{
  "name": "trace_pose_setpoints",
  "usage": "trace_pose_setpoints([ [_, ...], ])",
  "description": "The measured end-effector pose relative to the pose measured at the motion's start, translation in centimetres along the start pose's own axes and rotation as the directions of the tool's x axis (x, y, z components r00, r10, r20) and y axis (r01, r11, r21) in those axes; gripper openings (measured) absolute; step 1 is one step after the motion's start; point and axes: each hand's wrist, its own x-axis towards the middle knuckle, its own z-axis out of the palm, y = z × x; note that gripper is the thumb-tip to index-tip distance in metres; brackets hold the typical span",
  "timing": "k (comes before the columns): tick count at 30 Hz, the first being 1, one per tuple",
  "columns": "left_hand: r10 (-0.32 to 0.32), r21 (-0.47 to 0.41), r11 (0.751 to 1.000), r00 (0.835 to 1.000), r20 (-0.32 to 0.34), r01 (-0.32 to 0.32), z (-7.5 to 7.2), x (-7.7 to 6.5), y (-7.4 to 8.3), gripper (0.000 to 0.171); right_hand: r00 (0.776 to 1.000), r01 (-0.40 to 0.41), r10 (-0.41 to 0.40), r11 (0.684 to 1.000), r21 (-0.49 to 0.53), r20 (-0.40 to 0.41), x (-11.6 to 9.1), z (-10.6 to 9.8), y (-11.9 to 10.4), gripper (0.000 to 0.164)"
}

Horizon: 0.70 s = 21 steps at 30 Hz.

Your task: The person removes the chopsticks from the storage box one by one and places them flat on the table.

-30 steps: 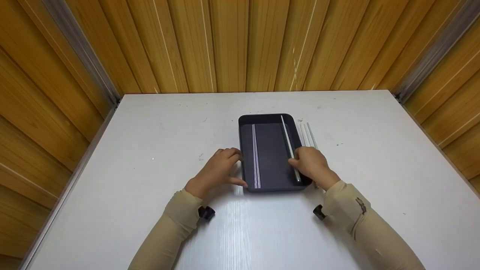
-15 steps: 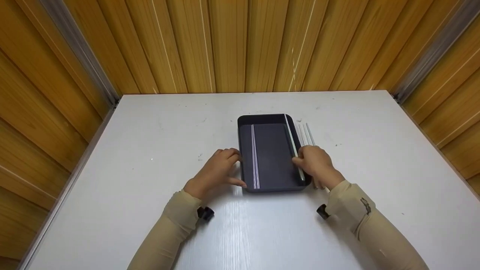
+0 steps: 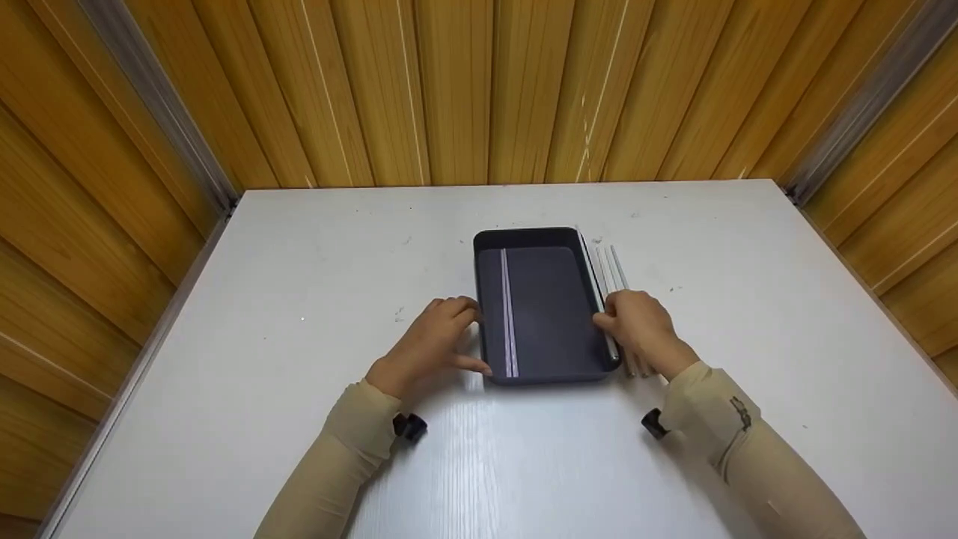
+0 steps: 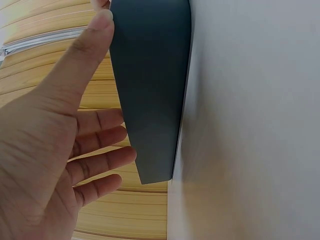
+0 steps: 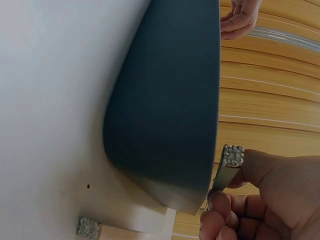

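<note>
A dark rectangular tray (image 3: 550,314) lies in the middle of the table; its outer wall (image 5: 165,100) fills much of the right wrist view. My left hand (image 3: 441,333) rests against its left side, thumb near the front corner, fingers fairly straight in the left wrist view. My right hand (image 3: 638,326) pinches a silvery chopstick (image 3: 612,347) along the tray's right rim; its square, glittery end (image 5: 233,156) shows in the right wrist view. Two thin purple chopsticks (image 3: 509,322) lie lengthwise inside the tray, on the left.
Several pale chopsticks (image 3: 618,271) lie on the table to the right of the tray, partly hidden under my right hand. One glittery chopstick end (image 5: 88,228) shows low in the right wrist view. The white table (image 3: 337,254) meets wood-patterned walls (image 3: 449,90).
My right hand has moved to the right with the chopstick, from above the tray's inside to its right rim. My left hand and the tray have hardly moved.
</note>
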Motion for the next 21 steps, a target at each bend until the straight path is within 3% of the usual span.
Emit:
trace_pose_setpoints([
  [21, 0.007, -0.004, 1.0, 1.0, -0.012, -0.007, -0.1, -0.1, -0.1, 0.074, 0.999, -0.038, 0.038, 0.999, 0.003, 0.037, -0.3, -0.3, 1.8, 0.026],
])
